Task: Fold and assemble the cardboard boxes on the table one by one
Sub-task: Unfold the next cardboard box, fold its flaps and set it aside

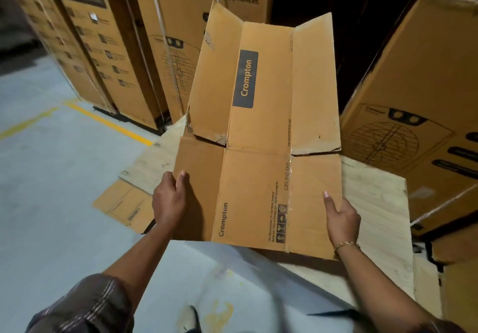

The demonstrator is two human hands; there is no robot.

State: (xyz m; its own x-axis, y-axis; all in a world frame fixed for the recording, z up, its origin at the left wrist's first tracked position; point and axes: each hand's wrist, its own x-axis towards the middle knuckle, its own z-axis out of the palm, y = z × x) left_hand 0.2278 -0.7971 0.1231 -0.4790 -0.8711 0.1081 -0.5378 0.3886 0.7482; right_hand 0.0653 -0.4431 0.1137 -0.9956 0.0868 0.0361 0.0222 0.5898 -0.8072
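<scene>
A flat, unfolded brown cardboard box [258, 138] printed "Crompton" is held up over the pale wooden table [375, 203]. Its far flaps tilt upward at both sides. My left hand [169, 199] grips the near left flap at its outer edge, thumb on top. My right hand [341, 218] holds the near right flap at its right edge, thumb lying on the upper face and fingers hidden underneath.
Tall stacks of printed cartons [98, 55] stand behind and to the left, more cartons [413, 115] on the right. Another flat cardboard piece [124, 206] lies on the grey floor [51, 177] left of the table. A yellow floor line [108, 123] runs past.
</scene>
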